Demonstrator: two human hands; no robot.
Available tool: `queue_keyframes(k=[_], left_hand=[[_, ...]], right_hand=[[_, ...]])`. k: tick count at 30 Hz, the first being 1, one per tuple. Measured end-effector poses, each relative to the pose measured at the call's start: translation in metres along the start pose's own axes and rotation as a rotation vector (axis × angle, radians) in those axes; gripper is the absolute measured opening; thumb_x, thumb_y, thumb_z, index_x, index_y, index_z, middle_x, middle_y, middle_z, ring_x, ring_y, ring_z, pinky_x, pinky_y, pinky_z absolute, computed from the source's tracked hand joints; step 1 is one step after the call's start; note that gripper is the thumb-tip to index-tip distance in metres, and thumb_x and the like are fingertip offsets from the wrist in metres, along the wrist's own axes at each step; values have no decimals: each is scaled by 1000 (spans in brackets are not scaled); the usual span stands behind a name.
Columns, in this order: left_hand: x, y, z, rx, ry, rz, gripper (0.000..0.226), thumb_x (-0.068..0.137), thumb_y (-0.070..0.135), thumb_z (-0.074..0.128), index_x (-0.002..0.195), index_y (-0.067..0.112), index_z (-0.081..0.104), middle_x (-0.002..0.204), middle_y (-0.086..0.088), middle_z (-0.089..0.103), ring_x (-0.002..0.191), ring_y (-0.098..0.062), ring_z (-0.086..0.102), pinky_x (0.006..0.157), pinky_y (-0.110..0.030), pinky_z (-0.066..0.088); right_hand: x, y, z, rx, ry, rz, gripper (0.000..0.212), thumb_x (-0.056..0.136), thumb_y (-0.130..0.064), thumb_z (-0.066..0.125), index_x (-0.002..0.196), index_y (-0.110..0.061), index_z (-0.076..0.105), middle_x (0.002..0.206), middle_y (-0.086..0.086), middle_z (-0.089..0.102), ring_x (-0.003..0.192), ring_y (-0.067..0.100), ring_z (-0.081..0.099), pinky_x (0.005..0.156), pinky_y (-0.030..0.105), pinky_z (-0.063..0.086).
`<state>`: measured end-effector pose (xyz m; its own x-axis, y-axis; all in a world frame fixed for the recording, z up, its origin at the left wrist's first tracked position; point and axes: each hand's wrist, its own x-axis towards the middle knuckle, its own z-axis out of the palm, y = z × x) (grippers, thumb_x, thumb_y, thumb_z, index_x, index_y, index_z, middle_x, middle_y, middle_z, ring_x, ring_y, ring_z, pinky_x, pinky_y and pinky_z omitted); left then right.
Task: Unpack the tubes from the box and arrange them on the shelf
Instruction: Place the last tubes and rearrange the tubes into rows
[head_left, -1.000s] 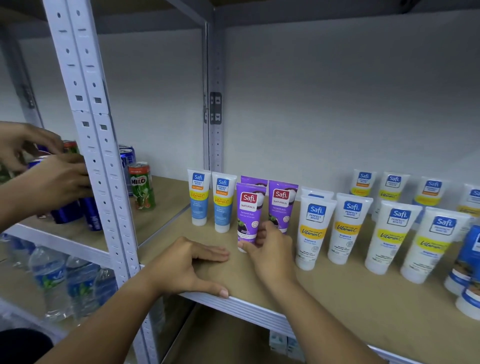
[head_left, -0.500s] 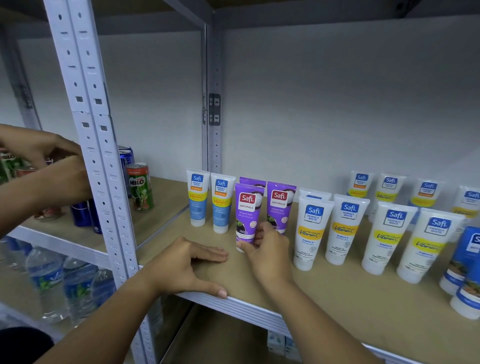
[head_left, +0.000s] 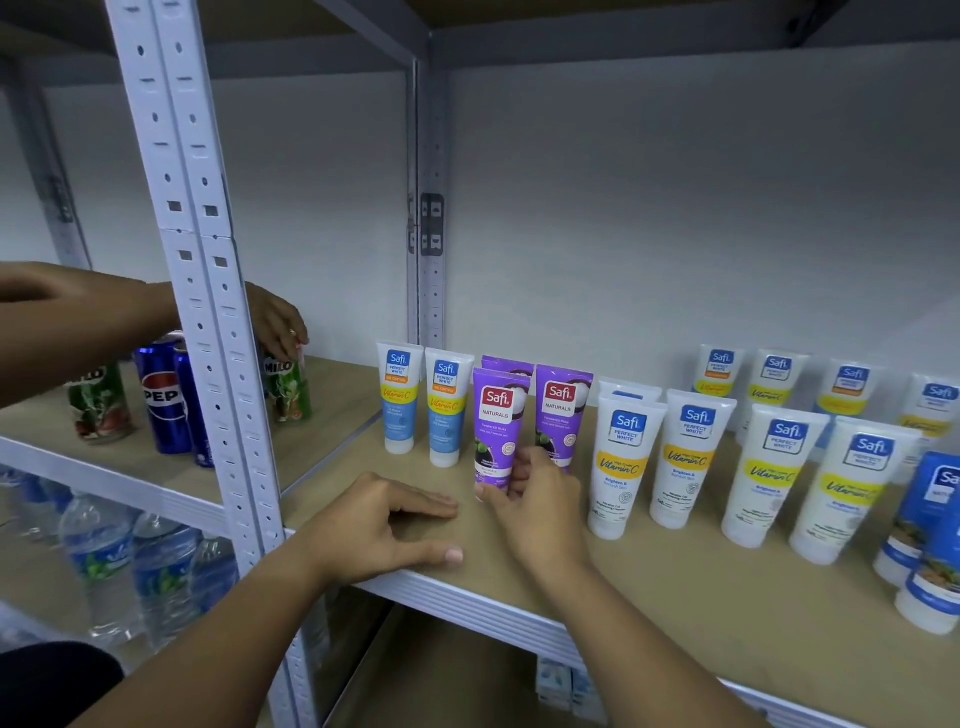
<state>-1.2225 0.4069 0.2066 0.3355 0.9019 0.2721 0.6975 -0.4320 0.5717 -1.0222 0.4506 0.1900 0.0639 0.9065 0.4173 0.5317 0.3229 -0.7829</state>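
Far left, on the neighbouring bay, another person's hand (head_left: 275, 322) reaches past the upright post (head_left: 208, 332) onto a green Milo can (head_left: 288, 387), with a Pepsi can (head_left: 163, 402) and a second Milo can (head_left: 98, 402) beside it, none of that part of this job. Below them, water bottles (head_left: 130, 566) sit on the lower level. Now to the tube shelf (head_left: 467, 592): the left hand (head_left: 379, 525) lies flat near the front edge, fingers straight and relaxed, gripping nothing, and it looks like a brace while the other hand works. Behind it two blue-and-white tubes (head_left: 421, 402) stand cap-down, side by side. Next, the action: the right hand (head_left: 535, 499) pinches the front purple tube (head_left: 496, 426) low down by its cap, fingertips curled round the base, thumb hidden from here. The tube stands upright on the board, directly above the hand, just in front of another purple one and just beside a second purple tube (head_left: 561, 410); the low grip likely serves to square it into line, label forward. Rightwards, the white Vitamin C tubes (head_left: 691, 452) stand in ranks by kind, and blue-capped tubes (head_left: 930, 545) crowd the right edge. No box is in view.
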Motion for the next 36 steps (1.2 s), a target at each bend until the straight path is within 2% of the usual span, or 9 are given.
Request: queue_keyframes(k=[4,8,11,14,18,21,27,32,36], left_hand=[[4,17,2,137,130,52,29,84,52,70,107,34,76,103,25,72,95,13,63,88,-18,52],[18,54,-5,162,314,193,12,85,28,77,97,27,79,87,17,76,79,7,66,72,-13,53],[38,98,-17,161,403,270,7,83,20,78,91,20,79,82,12,76,77,6,67,70,-1,45],[66,148,-27,146,432,338,5,86,16,75,89,19,79,80,14,75,78,7,66,71,1,42],[123,204,-27,186,386,374,13,91,28,68,98,21,77,87,13,75,79,2,67,74,0,44],[177,228,-14,217,332,364,21,91,31,66,106,19,75,93,7,76,84,-2,68,86,-19,54],[297,244,34,422,94,288,39,92,32,65,128,15,64,125,-3,66,115,-18,59,100,-33,48],[363,238,72,576,-138,261,49,91,31,69,134,11,59,134,-8,59,122,-23,54,101,-31,45],[389,236,85,602,-200,263,33,86,23,75,116,10,71,117,-7,70,103,-19,62,84,-27,49]], right_hand=[[-9,-7,-20,-50,-44,-15,32,78,-24,80,105,-16,64,99,-3,72,88,10,68,79,30,59],[-8,-27,-65,-112,-80,-87,16,83,-19,73,97,-16,68,84,-6,68,75,5,64,74,23,56],[2,-45,-108,-154,-42,-146,11,80,-13,70,90,-18,70,77,-6,69,71,8,66,74,30,57],[19,-59,-160,-211,33,-219,15,80,-6,68,91,-16,71,77,-4,70,72,11,67,74,29,57],[61,-53,-232,-359,120,-223,19,80,-8,72,97,-14,72,82,1,71,79,16,68,82,29,56],[100,-29,-275,-537,106,-144,28,78,-6,73,104,-14,71,96,5,71,89,20,68,88,31,55],[178,33,-324,-852,-44,-12,45,76,-14,79,119,-11,65,120,14,61,106,29,62,93,37,52],[223,67,-320,-966,-203,-34,51,78,-21,80,122,-6,60,124,16,56,114,30,55,94,39,50],[246,80,-310,-971,-274,-87,42,74,-17,83,112,-9,66,117,15,59,103,31,61,86,37,53]])
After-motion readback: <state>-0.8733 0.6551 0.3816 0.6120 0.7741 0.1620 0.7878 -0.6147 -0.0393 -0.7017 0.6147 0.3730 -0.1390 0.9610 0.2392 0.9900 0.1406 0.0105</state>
